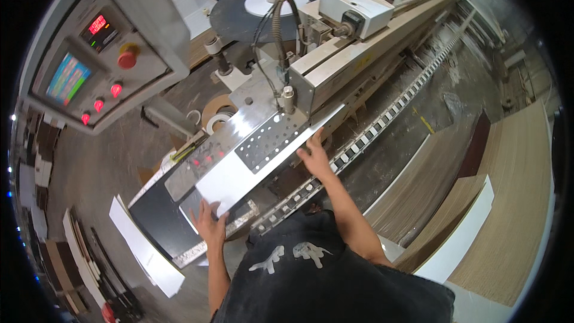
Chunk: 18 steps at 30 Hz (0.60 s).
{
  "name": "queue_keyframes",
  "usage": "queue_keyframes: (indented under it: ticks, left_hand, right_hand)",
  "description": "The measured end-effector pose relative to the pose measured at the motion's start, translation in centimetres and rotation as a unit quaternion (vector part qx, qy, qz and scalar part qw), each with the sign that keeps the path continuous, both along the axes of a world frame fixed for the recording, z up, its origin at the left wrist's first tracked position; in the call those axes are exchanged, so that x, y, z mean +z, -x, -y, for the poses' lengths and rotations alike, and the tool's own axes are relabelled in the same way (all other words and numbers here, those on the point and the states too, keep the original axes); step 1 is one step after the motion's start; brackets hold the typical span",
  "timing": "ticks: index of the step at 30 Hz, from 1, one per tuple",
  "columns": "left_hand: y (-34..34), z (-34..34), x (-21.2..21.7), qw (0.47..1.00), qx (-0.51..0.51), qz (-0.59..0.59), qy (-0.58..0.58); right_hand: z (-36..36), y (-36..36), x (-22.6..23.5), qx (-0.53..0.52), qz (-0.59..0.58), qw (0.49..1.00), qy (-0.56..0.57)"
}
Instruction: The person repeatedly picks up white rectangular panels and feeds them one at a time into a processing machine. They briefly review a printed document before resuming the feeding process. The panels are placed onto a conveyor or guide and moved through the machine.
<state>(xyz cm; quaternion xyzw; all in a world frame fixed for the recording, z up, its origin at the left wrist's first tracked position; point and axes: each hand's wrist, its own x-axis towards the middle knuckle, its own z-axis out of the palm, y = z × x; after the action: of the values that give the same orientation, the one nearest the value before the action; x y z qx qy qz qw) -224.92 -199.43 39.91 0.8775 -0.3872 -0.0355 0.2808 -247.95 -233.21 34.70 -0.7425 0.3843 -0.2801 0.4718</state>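
A long white panel lies slanted on the machine's bed, its far end reaching under the feed head beside a steel plate with holes. My left hand touches the panel's near left end, fingers spread over its edge. Farther along, my right hand rests against the panel's long edge close to the feed head, thumb and fingers apart. Neither hand is seen closing round the panel. The undersides of my fingers are hidden.
A control box with a screen and red knobs stands at upper left. A roller rail runs along the machine. Stacked boards lie at right. A loose white strip sits at lower left. A round reel table is behind.
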Motion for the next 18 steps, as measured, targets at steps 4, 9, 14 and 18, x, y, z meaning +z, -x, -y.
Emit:
queue_keyframes:
  ticks: [4, 9, 14, 18]
  left_hand:
    - [2.0, 4.4, -0.4, 0.999, -0.033, 0.038, 0.014]
    - [3.5, 8.2, -1.1, 0.993, -0.101, 0.026, 0.053]
    - [2.6, 4.2, -0.2, 0.975, -0.181, -0.059, 0.114]
    - [2.8, -2.7, 0.9, 0.958, -0.141, -0.178, 0.177]
  right_hand:
    - [2.7, 2.5, 2.6, -0.019, 0.177, 0.947, -0.268]
    - [-9.5, 0.1, 3.6, 0.024, 0.244, 0.804, -0.541]
    - [-16.6, -5.3, 6.0, 0.030, 0.326, 0.797, -0.507]
    - [-13.7, -7.1, 5.2, -0.135, 0.438, 0.721, -0.520]
